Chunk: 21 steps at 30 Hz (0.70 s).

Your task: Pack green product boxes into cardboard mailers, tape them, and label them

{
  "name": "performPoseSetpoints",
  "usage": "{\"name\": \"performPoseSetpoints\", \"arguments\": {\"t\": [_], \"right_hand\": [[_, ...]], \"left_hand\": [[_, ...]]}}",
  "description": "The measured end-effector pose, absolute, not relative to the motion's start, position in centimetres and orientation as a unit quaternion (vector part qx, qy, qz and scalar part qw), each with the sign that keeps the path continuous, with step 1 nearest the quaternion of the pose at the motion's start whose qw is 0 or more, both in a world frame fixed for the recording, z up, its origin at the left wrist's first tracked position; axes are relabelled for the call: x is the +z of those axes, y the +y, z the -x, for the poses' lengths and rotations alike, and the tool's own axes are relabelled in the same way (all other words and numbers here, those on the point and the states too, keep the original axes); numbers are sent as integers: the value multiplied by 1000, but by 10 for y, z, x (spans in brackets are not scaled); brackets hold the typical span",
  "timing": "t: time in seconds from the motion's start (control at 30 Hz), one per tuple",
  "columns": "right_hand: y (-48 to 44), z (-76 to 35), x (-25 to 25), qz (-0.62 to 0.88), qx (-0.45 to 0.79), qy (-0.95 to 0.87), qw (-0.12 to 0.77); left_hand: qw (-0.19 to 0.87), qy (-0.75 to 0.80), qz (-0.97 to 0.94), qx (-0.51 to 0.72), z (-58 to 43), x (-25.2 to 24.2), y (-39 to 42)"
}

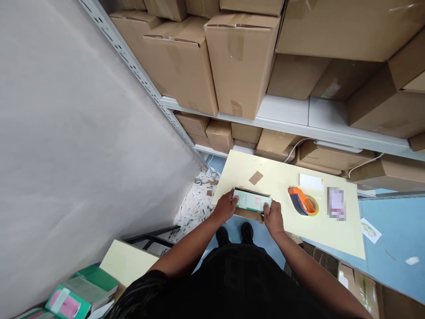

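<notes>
Black cloth shirt (232, 279) foremost, left fingers (229, 198) and right fingers (276, 207) grip a slim white-and-green rectangular box (249, 201) between them, bordered by brown cardboard (249, 214) that could snag it should either hold slacken and one end tip.

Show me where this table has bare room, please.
On the table, between the cardboard scrap and tape dispenser, and between the dispenser and near edge. Crowded: around the dispenser, white item and pixelated item; also where the left hand and right hand hold the green-white box.
</notes>
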State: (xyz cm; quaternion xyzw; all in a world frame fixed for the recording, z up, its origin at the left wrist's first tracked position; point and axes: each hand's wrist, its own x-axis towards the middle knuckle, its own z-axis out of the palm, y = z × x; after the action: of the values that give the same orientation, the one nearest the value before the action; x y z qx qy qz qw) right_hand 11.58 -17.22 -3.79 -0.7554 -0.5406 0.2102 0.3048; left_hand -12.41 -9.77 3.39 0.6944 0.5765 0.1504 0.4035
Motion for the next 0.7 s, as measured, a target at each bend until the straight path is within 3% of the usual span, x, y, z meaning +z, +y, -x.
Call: {"name": "performPoseSetpoints", "arguments": {"t": [0.27, 0.43, 0.57, 0.7], "right_hand": [[-176, -117, -44, 755, 193, -551, 298], [-172, -117, -49, 775, 206, -525, 286], [-170, -118, -54, 786, 225, -503, 281], [-172, -121, -57, 783, 232, -502, 283]], "left_hand": [[369, 600, -701, 114, 118, 18, -96], [285, 588, -754, 70, 119, 3, -84], [268, 573, -764, 128, 114, -6, -82], [329, 570, -721, 216, 117, -7, -89]]}}
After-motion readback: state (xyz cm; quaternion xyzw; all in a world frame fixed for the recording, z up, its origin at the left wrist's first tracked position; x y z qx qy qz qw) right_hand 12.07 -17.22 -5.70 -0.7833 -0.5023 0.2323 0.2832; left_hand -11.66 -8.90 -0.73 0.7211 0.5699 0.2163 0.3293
